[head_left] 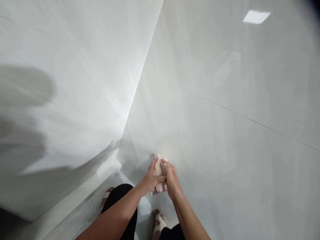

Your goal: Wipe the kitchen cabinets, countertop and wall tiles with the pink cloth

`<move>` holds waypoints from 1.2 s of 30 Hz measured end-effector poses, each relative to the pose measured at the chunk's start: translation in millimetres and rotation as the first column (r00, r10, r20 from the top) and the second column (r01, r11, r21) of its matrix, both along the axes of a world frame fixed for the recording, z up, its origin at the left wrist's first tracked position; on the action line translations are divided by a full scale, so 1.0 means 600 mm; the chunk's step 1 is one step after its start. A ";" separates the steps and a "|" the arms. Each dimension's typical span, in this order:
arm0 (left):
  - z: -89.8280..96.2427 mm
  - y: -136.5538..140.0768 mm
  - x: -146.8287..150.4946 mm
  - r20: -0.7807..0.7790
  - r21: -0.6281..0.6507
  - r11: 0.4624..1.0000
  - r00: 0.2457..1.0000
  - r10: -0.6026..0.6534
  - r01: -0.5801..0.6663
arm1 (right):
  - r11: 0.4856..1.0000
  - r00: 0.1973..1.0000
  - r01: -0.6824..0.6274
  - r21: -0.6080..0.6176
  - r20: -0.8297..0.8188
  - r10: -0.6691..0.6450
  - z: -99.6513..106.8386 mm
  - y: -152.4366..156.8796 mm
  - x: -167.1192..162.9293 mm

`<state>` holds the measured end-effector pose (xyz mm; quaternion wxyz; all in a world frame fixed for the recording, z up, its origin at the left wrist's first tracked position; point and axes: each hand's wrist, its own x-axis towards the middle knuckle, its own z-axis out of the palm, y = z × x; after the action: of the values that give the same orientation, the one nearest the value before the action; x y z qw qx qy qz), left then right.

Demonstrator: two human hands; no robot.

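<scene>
Your hands grip the cloth near the wall; step apparently bunching it; next needs steady hold

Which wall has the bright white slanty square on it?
The right-hand wall, behind the cloth between left hand and right hand. The left-hand wall has no such square, but big dark shadows.

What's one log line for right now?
left grip: holding pale cloth | right grip: against cloth | cloth: bunched | sandals: white-strapped
</scene>
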<state>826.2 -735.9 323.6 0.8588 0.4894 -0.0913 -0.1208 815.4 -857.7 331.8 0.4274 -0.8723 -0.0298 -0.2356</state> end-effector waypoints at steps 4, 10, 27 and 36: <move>0.007 -0.008 -0.001 -0.115 -0.119 0.993 0.993 -0.042 0.028 | 0.979 0.993 -0.040 -0.197 0.102 0.062 0.034 0.023 -0.032; 0.031 0.015 0.004 -0.122 -0.250 0.968 0.992 0.008 -0.039 | 0.979 0.903 -0.137 -0.153 0.387 0.187 0.048 0.027 -0.040; 0.350 0.013 0.211 0.948 0.236 0.161 0.263 0.177 -0.958 | 0.970 0.951 -0.231 0.077 0.228 0.209 -0.099 0.118 0.044; 0.082 -0.021 0.209 0.612 0.417 0.468 0.621 0.490 -0.779 | 0.989 0.994 -0.102 0.105 0.053 0.097 -0.086 0.044 0.027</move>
<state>951.7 -748.7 372.6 0.5710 0.7645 -0.0266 0.2981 831.7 -831.2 280.0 0.4841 -0.8397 -0.0706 -0.2359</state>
